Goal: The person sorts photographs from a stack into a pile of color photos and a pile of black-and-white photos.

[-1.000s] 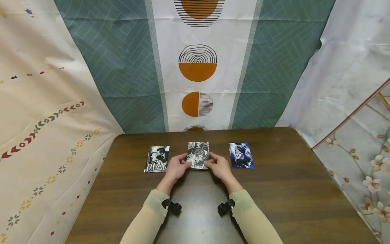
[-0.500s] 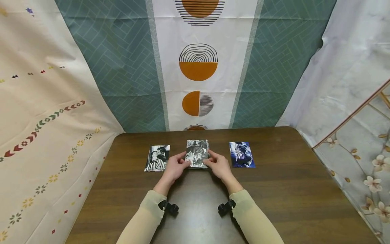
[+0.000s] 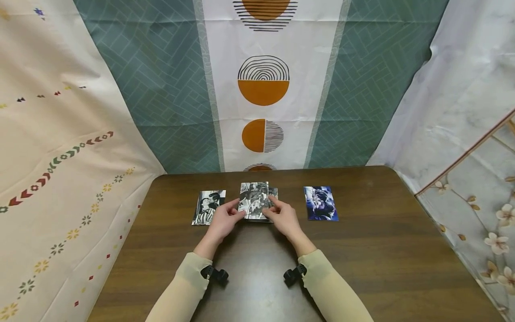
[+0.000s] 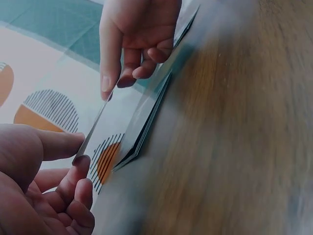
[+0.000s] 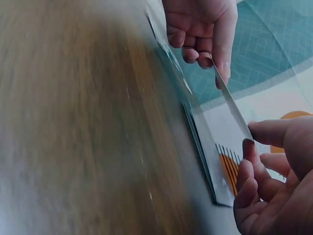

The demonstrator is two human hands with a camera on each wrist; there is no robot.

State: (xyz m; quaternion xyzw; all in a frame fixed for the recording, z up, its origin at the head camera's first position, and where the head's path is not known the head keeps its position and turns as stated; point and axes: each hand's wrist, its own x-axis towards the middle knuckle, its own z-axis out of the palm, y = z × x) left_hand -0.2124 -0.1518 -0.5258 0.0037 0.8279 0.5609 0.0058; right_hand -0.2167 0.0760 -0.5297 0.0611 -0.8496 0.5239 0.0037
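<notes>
Both hands pinch one photo: left hand [image 3: 223, 220] grip closed on its left edge, thumb and fingertips [image 4: 80, 159] clamping it; right hand [image 3: 281, 218] grip closed on the right edge. Top photo [image 3: 252, 199] is black-and-white, lifted just above the stack [image 3: 272, 197] at tabletop centre, shifted a little left of it, long axis running away from the person. Count, left to right: one black-and-white photo [image 3: 208, 206] lying flat, one stack with the lifted photo, one blue photo [image 3: 320, 203] lying flat, all portrait. Stack count unclear; wrist views show several edges. No readable writing. Brown tabletop [image 3: 382, 250], patterned cloths [image 3: 263, 85] behind.
</notes>
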